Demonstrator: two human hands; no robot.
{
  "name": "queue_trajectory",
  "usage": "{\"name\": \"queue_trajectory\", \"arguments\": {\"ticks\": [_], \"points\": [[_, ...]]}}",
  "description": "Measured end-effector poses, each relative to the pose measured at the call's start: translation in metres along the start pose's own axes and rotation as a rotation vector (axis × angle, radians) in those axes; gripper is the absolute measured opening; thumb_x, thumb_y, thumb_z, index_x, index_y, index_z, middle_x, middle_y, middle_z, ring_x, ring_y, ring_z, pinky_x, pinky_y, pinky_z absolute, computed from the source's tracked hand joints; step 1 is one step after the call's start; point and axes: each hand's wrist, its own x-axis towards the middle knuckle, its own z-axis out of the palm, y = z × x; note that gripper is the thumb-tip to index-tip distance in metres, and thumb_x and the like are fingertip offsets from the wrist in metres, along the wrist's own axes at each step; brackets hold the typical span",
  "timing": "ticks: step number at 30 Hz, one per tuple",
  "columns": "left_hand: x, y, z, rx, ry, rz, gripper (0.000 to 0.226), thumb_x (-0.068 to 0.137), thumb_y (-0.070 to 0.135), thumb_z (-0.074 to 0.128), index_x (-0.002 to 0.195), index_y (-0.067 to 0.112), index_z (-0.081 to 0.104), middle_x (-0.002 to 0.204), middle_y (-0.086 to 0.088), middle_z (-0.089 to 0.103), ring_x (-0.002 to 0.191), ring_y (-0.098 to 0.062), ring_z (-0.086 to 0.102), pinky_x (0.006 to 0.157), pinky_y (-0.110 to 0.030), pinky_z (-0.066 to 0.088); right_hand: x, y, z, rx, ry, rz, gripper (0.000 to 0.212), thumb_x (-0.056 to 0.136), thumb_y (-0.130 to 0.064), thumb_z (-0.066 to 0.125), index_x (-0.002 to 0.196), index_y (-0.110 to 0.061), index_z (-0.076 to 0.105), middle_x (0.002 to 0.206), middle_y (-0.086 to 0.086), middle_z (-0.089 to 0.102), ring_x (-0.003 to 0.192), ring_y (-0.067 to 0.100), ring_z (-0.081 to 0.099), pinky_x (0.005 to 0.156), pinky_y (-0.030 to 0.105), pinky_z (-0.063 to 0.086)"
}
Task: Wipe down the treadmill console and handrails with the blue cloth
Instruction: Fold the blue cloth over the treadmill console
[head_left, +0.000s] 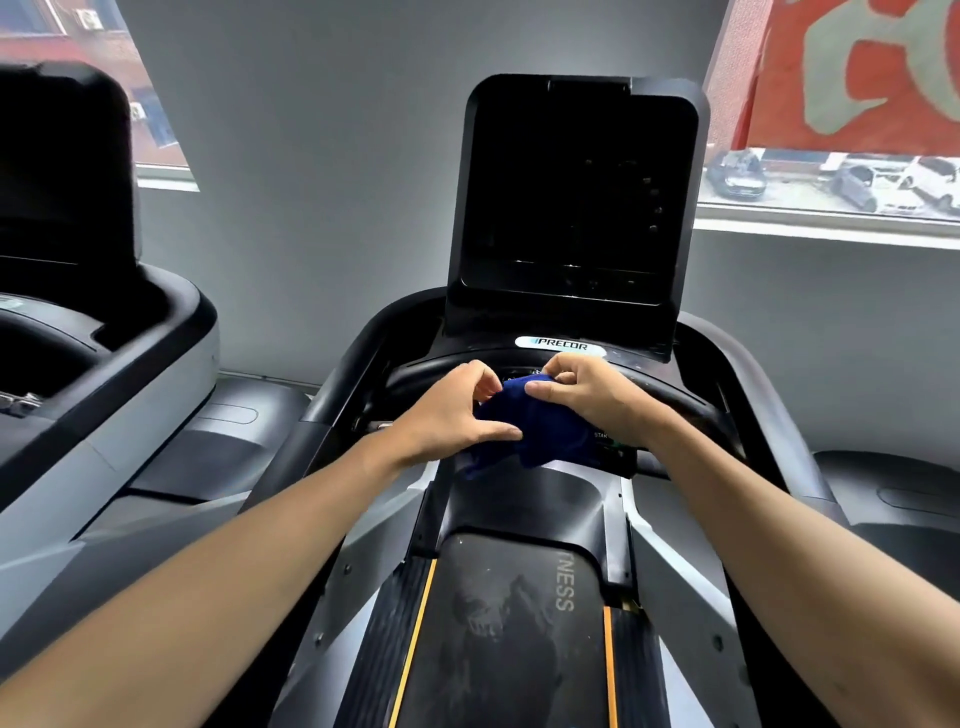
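Crumpled dark-blue cloth (535, 431) was pinched by left hand (451, 410) and right hand (587, 392), fingers curled; bunching step judged. Black glossy console (574, 197) beyond fingertips: wiping next.

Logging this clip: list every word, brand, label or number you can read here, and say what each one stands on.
"PRECOR": on the white oval badge below the dark console screen.
"TNESS": on the treadmill belt, the start of the word cut off by the motor cover.
"STAR": on the control panel, beside the blue cloth and partly covered by the right hand.
Large pale characters on the red banner outside the window: cropped, unreadable.
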Motion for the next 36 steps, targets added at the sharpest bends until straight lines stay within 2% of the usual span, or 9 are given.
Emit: {"name": "queue_trajectory", "arguments": {"ticks": [4, 8, 10, 13, 16, 20, 28, 32, 36], "points": [[-0.003, 0.011, 0.026, -0.11, 0.066, -0.014, 0.057, 0.063, 0.044, 0.094, 0.102, 0.022, 0.058, 0.11, 0.006, 0.058, 0.101, -0.007, 0.061, 0.083, -0.027, 0.055, 0.001, -0.007, 0.014, 0.148, -0.011, 0.043, 0.022, 0.089, -0.021, 0.077, 0.1, -0.006, 0.065, 0.086, 0.012, 0.072, 0.067, 0.014, 0.068, 0.054, 0.023, 0.052], [-0.005, 0.012, 0.034, -0.153, 0.211, -0.084, 0.039, 0.078, 0.036, 0.085, 0.105, 0.021, 0.06, 0.1, 0.008, 0.07, 0.091, -0.006, 0.068, 0.081, -0.026, 0.056, 0.001, -0.003, 0.015, 0.393, -0.048, 0.093, 0.036, 0.085, -0.012, 0.078, 0.117, -0.003, 0.063, 0.104, 0.024, 0.071, 0.093, 0.03, 0.07, 0.094, 0.049, 0.054], [-0.007, 0.009, 0.033, -0.159, 0.23, -0.113, 0.026, 0.087, 0.037, 0.076, 0.105, 0.022, 0.065, 0.096, 0.009, 0.072, 0.09, -0.007, 0.069, 0.085, -0.03, 0.056, -0.004, -0.001, 0.014, 0.471, -0.064, 0.088, 0.045, 0.083, -0.002, 0.077, 0.124, 0.0, 0.058, 0.111, 0.027, 0.068, 0.098, 0.031, 0.068, 0.1, 0.047, 0.051], [-0.01, 0.005, 0.03, -0.213, 0.2, -0.135, 0.024, 0.091, 0.046, 0.063, 0.093, 0.023, 0.072, 0.085, 0.003, 0.075, 0.082, -0.018, 0.071, 0.082, -0.048, 0.058, -0.01, 0.005, 0.015, 0.398, -0.035, 0.067, 0.047, 0.076, 0.004, 0.082, 0.118, 0.003, 0.061, 0.114, 0.03, 0.069, 0.095, 0.031, 0.07, 0.096, 0.043, 0.056], [-0.016, 0.005, 0.03, -0.338, 0.154, -0.145, 0.031, 0.097, 0.045, 0.061, 0.089, 0.018, 0.075, 0.083, -0.01, 0.075, 0.07, -0.017, 0.065, 0.075, -0.045, 0.055, -0.013, 0.01, 0.018, 0.355, 0.047, 0.083, 0.039, 0.068, -0.003, 0.09, 0.099, -0.002, 0.065, 0.098, 0.024, 0.071, 0.089, 0.03, 0.07, 0.091, 0.042, 0.056], [-0.021, 0.004, 0.032, -0.454, 0.104, -0.18, 0.058, 0.092, 0.059, 0.058, 0.09, 0.001, 0.069, 0.094, -0.031, 0.068, 0.075, -0.026, 0.062, 0.083, -0.059, 0.054, -0.022, 0.007, 0.024, 0.334, 0.028, 0.107, 0.025, 0.076, -0.008, 0.085, 0.092, -0.002, 0.066, 0.078, 0.01, 0.066, 0.065, 0.013, 0.061, 0.058, 0.021, 0.051], [-0.033, 0.027, 0.036, -0.844, 0.088, -0.331, 0.04, 0.108, 0.028, 0.047, 0.109, -0.004, 0.071, 0.107, -0.024, 0.073, 0.096, -0.035, 0.07, 0.094, -0.048, 0.055, -0.037, 0.007, 0.041, 0.353, 0.097, 0.031, 0.019, 0.08, 0.002, 0.08, 0.093, -0.01, 0.071, 0.086, 0.013, 0.067, 0.082, 0.026, 0.064, 0.084, 0.044, 0.056], [-0.04, 0.032, 0.031, -0.831, 0.066, -0.325, 0.043, 0.091, 0.043, 0.071, 0.102, 0.002, 0.077, 0.101, -0.022, 0.075, 0.099, -0.037, 0.073, 0.091, -0.048, 0.058, -0.047, 0.006, 0.043, 0.34, 0.045, -0.026, 0.026, 0.08, 0.006, 0.079, 0.103, -0.004, 0.073, 0.084, 0.011, 0.07, 0.079, 0.017, 0.067, 0.08, 0.027, 0.056], [-0.041, 0.028, 0.03, -0.676, 0.125, -0.364, 0.025, 0.099, 0.018, 0.058, 0.092, -0.003, 0.069, 0.088, -0.018, 0.072, 0.082, -0.035, 0.069, 0.078, -0.043, 0.054, -0.055, 0.004, 0.042, 0.312, 0.027, -0.015, 0.026, 0.083, 0.003, 0.077, 0.109, 0.0, 0.073, 0.093, 0.015, 0.075, 0.084, 0.015, 0.07, 0.082, 0.024, 0.056]]}}
